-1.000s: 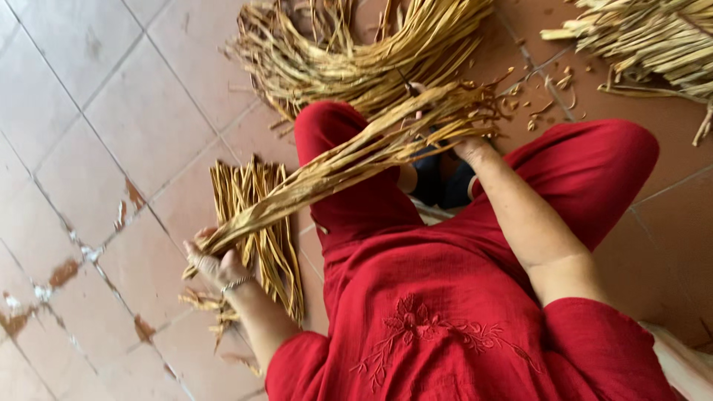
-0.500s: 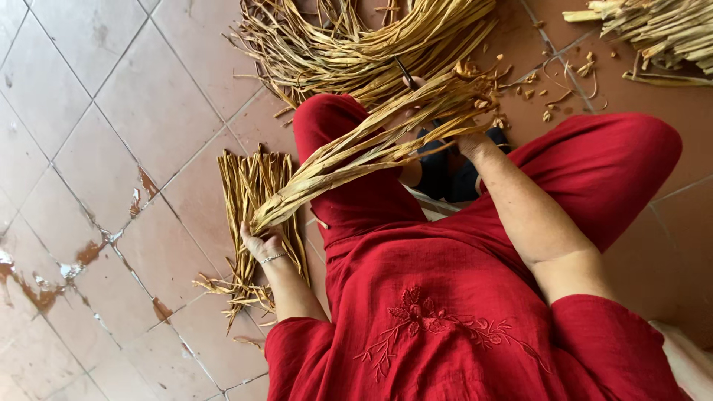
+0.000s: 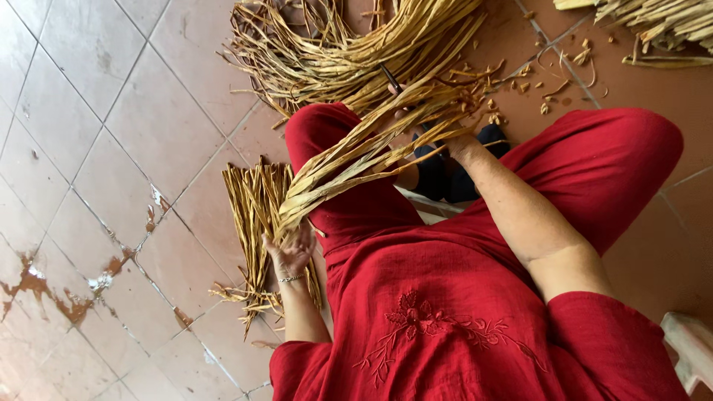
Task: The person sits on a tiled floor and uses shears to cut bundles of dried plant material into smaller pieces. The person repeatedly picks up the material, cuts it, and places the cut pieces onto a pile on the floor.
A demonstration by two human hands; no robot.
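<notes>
I sit in red clothes with both knees raised. A long bundle of dried yellow leaf strips point(image 3: 356, 152) lies slanted across my left knee point(image 3: 327, 134). My left hand point(image 3: 290, 252) grips the bundle's lower end, just above a flat pile of cut strips point(image 3: 256, 215) on the floor. My right hand point(image 3: 457, 145) is closed on the bundle's upper, frayed end between my knees. A thin dark tool point(image 3: 390, 78) pokes out of the strips near that hand; what it is cannot be told.
A big loose heap of dried strips point(image 3: 349, 52) lies on the tiled floor beyond my knees. Another heap point(image 3: 661, 26) is at the top right. Small cut scraps point(image 3: 549, 89) are scattered on the reddish tiles. A pale stool edge point(image 3: 687, 345) shows at the lower right.
My left hand has slid along the bundle toward my knee, away from the far edge of the floor pile. The right hand stays on the upper end.
</notes>
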